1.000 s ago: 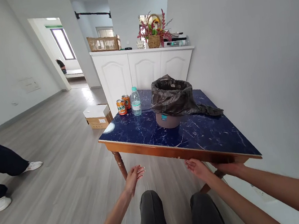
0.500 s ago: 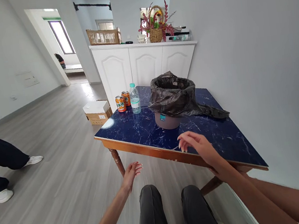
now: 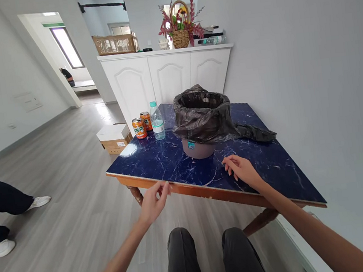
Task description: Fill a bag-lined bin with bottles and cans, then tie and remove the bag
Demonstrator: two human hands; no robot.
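My left hand (image 3: 154,200) is at the front edge of the blue marbled table (image 3: 151,161), fingers loosely bent, a gap showing between thumb and fingers, and nothing in it. Over the tabletop near the front right, my right hand (image 3: 241,172) hangs with relaxed, half-curled fingers and holds nothing. Closest to both is a greyish trash bin (image 3: 199,150), upright on the table. A black garbage bag (image 3: 199,122) lines it, folded over the rim, and a twisted end (image 3: 256,134) of the bag trails to the right on the tabletop.
Left of the bin stand a water bottle (image 3: 157,123) and two orange drink cans (image 3: 139,129). A cardboard box (image 3: 115,145) is on the floor. Behind, a white cabinet (image 3: 171,77) carries a flower basket (image 3: 180,38). A person's legs (image 3: 1,193) show at left.
My left hand has risen to the table edge and its fingers have bent. My right hand has shifted slightly right over the tabletop. The view has moved a little; the bin and bag look unchanged.
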